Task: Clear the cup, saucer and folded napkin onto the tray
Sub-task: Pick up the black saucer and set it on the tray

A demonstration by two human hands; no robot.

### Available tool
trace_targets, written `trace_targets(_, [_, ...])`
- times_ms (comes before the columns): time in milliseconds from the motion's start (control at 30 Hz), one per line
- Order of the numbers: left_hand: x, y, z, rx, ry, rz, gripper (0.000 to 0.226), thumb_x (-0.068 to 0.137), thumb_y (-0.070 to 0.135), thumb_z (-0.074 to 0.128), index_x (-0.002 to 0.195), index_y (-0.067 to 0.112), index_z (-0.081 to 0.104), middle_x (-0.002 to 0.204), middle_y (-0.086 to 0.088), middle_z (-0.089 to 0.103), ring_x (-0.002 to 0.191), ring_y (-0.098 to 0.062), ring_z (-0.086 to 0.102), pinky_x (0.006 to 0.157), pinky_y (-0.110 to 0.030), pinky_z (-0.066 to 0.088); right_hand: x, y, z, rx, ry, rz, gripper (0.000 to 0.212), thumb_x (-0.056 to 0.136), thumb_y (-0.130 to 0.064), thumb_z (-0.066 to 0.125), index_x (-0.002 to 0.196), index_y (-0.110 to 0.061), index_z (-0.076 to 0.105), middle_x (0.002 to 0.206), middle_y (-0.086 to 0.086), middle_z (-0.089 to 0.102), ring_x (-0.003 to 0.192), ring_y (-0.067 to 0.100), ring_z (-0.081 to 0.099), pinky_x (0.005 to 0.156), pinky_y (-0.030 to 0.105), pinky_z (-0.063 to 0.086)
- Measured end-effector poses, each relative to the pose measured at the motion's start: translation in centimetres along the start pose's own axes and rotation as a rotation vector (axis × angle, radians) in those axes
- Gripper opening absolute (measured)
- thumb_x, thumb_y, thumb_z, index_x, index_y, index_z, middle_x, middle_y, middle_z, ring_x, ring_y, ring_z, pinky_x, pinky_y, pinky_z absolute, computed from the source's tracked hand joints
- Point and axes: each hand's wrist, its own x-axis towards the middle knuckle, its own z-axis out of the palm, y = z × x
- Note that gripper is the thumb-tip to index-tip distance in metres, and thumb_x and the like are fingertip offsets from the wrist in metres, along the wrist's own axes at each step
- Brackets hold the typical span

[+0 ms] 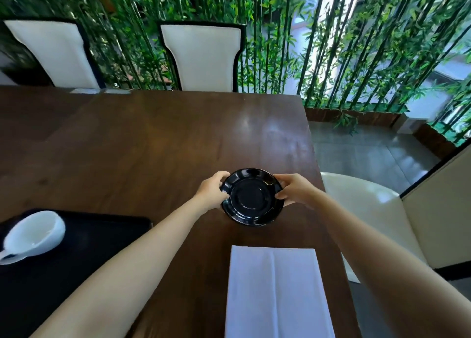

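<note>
Black glazed ceramic sits between your palms: the saucer (252,197) is gripped at its rim on both sides, your left hand (212,193) clamped on the left edge with the thumb over the lip, your right hand (295,191) clamped on the right edge the same way. It looks tilted slightly toward you; whether its base touches the wooden table (153,146) you cannot tell from here.

The white cup (33,235) already stands on the black tray (114,230) at your left, close to the tray's far-left part. The folded napkin (276,291) lies flat on the table just in front of you, between your forearms, not yet cleared.

The glaze is slick, and a rim-only pinch could let the saucer slide if you tip it further on the way left. Your path to the tray also crosses your own left arm, so one hand will probably have to let go mid-carry. Set it down well apart from the cup, or the two could knock together and chip.
</note>
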Motion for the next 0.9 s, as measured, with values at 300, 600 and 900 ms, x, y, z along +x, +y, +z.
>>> trace_targets(300, [-5.9,-4.0,-9.5,-0.080,0.119,0.002,0.058,0.081,-0.001,0.060,0.130,0.026,0.047,0.093,0.004,0.051,0.086,-0.022,0.062,0.065,-0.039,0.061,-1.5,-8.0,7.1,-0.054,-0.090,-0.102,0.064,0.073,0.018,0.053,0.121,-0.022,0.064,0.090,-0.001,0.070,0.063,0.009,0.070,0.057,0.022,0.059])
trace_targets(600, [-14.1,-10.9,-19.0,-0.271,0.214,-0.054,0.059,0.082,-0.006,0.059,0.134,0.019,0.046,0.112,-0.012,0.056,0.090,-0.021,0.063,0.052,-0.025,0.057,-2.6,-15.2,17.6,-0.013,-0.286,-0.142,0.062,0.074,0.021,0.052,0.117,-0.022,0.066,0.089,-0.006,0.072,0.073,0.018,0.073,0.064,0.030,0.061])
trace_targets(900, [-21.2,-18.5,-25.0,-0.336,0.319,-0.174,0.060,0.082,-0.006,0.061,0.134,0.023,0.047,0.113,-0.010,0.052,0.084,-0.018,0.062,0.054,-0.031,0.059,-2.8,-18.9,29.0,-0.010,-0.431,-0.134,0.062,0.078,0.021,0.050,0.120,-0.022,0.064,0.082,-0.008,0.074,0.070,0.015,0.072,0.065,0.033,0.061])
